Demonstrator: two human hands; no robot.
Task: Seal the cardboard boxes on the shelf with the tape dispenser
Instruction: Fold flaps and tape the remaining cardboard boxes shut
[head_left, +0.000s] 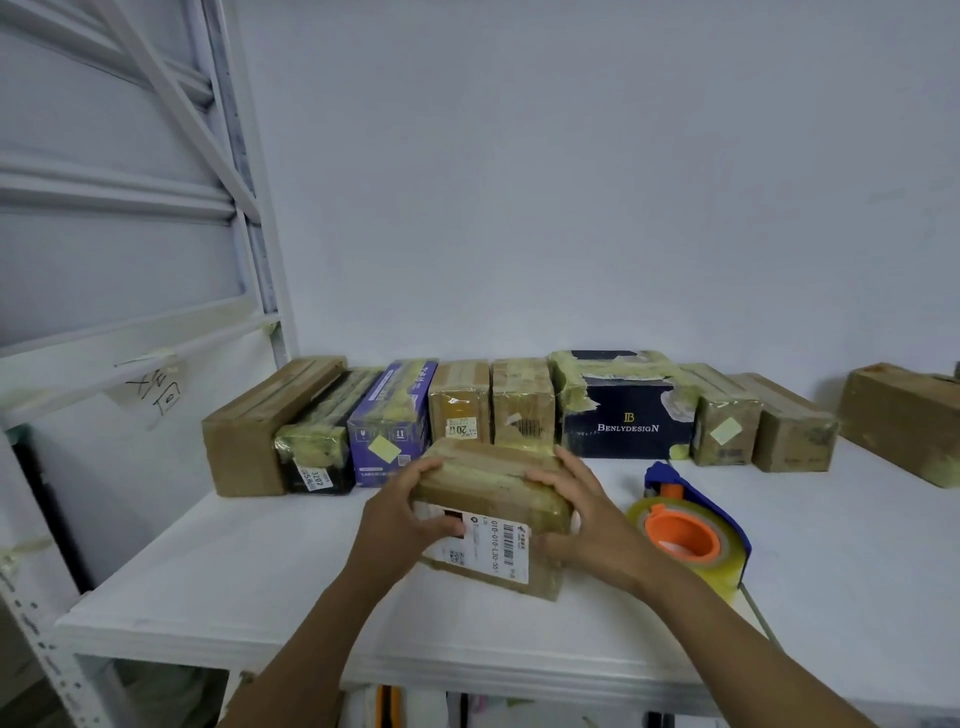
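Note:
A small taped cardboard box (493, 499) with a white barcode label on its near face sits tilted on the white shelf (260, 571). My left hand (410, 519) grips its left end, thumb on the label. My right hand (587, 519) grips its right end, fingers over the top edge. The tape dispenser (691, 525), blue with an orange hub and a clear yellowish roll, lies on the shelf just right of my right hand, untouched.
A row of taped boxes stands along the back wall, among them a purple box (389, 421) and a dark "Benlydesign" box (623, 410). Another brown box (904, 421) lies far right. A white rack upright (249, 208) rises at left.

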